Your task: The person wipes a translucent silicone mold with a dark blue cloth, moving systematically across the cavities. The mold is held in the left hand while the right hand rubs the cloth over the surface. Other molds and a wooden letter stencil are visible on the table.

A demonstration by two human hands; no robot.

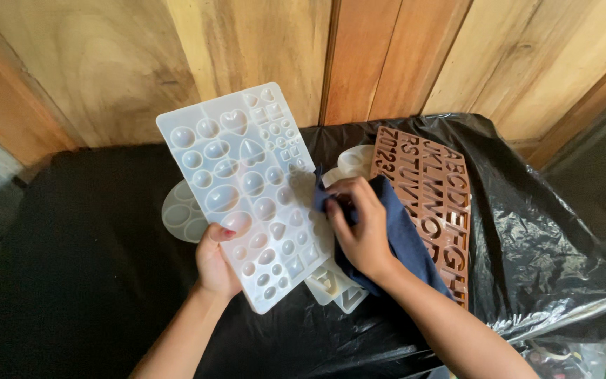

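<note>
Translucent white silicone mould point(243, 189) being gripped and wiped over black plastic sheeting point(85, 253).

Head view: the left hand point(215, 261) is clasping the mould's lower edge, thumb on top, tilting it up; the right hand point(360, 228) is clenching a dark blue cloth point(405, 242) against the mould's right edge. Beyond the right fingers a brown letter mould point(433, 196) is lying flat; smaller clear moulds point(331, 284) are peeking out beneath.

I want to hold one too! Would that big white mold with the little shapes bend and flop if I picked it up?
Probably a little bendy. The white mold looks thin and translucent, like soft silicone, yet it holds nearly flat while the left hand grips only its lower edge. It seems light, since one hand lifts it. The right hand presses a blue cloth against its edge.
</note>
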